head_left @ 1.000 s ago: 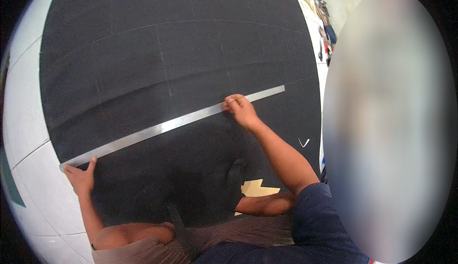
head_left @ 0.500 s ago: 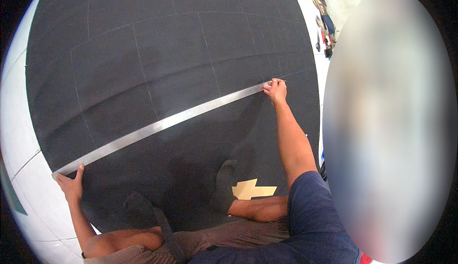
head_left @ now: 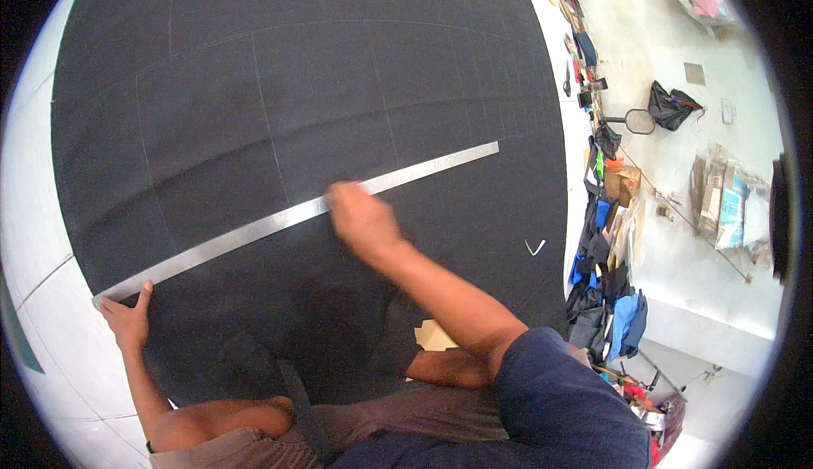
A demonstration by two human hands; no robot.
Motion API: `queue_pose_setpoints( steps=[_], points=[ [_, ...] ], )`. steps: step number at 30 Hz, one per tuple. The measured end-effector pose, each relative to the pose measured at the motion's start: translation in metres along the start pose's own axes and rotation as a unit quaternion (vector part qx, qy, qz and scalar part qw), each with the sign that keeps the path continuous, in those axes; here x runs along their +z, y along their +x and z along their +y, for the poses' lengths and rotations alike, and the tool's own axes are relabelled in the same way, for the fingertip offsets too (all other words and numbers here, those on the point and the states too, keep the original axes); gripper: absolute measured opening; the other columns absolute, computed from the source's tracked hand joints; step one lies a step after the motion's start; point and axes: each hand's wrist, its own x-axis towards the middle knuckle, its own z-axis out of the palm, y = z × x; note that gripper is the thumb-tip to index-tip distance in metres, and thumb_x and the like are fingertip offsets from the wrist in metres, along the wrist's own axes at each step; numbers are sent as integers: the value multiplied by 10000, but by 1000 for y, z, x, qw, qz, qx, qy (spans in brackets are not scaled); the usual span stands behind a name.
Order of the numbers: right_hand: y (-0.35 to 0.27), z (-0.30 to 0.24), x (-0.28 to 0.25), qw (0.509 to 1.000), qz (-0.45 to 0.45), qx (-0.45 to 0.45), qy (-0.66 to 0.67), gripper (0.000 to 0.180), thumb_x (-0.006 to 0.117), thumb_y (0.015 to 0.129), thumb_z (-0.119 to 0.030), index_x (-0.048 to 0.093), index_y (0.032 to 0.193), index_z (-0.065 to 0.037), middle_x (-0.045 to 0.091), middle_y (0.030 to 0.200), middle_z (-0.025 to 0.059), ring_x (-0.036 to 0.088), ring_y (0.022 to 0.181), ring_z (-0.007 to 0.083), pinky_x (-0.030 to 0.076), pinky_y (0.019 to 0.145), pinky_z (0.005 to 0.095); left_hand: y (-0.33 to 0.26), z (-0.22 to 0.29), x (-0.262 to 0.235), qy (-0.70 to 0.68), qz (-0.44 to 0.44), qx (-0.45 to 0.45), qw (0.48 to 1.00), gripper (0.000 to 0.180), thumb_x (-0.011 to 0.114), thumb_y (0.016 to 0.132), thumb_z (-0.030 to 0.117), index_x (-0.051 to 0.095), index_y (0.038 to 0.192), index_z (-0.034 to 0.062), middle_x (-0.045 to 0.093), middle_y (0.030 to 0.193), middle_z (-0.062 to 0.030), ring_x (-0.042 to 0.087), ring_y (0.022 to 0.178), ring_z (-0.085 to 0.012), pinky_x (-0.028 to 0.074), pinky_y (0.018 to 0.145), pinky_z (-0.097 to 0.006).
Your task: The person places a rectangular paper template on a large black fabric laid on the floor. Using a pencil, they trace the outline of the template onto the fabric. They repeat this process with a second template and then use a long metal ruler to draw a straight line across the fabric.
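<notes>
A long straight metal ruler [head_left: 254,230] lies slantwise across a large black cloth [head_left: 440,240] with thin pale lines drawn on it. My left hand [head_left: 127,321] holds the ruler's left end, the thumb on its near edge and the fingers round the tip. Over the middle of the ruler is my right hand [head_left: 362,223], blurred by motion, its fingers curled closed. What it holds, if anything, cannot be made out. Pieces of tan card [head_left: 432,335] lie by my right leg, partly hidden by my forearm.
White floor tiles [head_left: 42,299] border the cloth on the left. A small white V-shaped piece [head_left: 535,247] lies on the cloth at the right. Beyond the right edge are scissors [head_left: 567,79], piled cloth and cardboard [head_left: 622,185], and a black bag [head_left: 673,106].
My right hand has left the ruler's far right end, where it pinched a thin stick, and swept left and nearer to the ruler's middle. My left hand stays at its end.
</notes>
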Motion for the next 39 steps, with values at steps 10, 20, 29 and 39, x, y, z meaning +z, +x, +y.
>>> queue_pose_setpoints(
  steps=[10,20,29,39],
  points=[
    [30,-237,122,948,-38,-217,229,228,591,889,-108,638,1090,-11,684,969,184,693,925,370,557,793,490,6,2,-4,-2,-15,14,1000,1380,729,754,776,149,1531,-205,158,1614,-409,148,1547,-487,212,1261,-519],
    [50,-7,-106,926,-255,-276,-22,272,454,1050,-279,518,1201,-62,680,1055,218,677,1035,438,546,825,576,10,-3,-2,-39,-13,11,999,1373,752,728,779,191,1531,-183,178,1617,-386,181,1539,-476,223,1257,-525],
    [-53,177,-117,996,-76,10,-43,330,522,1050,-351,574,1124,-34,582,1324,233,579,1214,434,489,1017,518,36,-18,9,-35,-17,54,998,1366,777,740,738,194,1494,-241,213,1589,-418,223,1508,-511,212,1254,-523],
    [-62,205,-49,997,11,-2,-76,459,640,984,-344,579,1362,-91,498,1530,112,401,1465,334,279,1220,532,-1,-17,0,-50,-6,116,992,912,802,871,466,432,1434,-147,469,1468,-321,439,1402,-397,330,1186,-449]
  ],
)
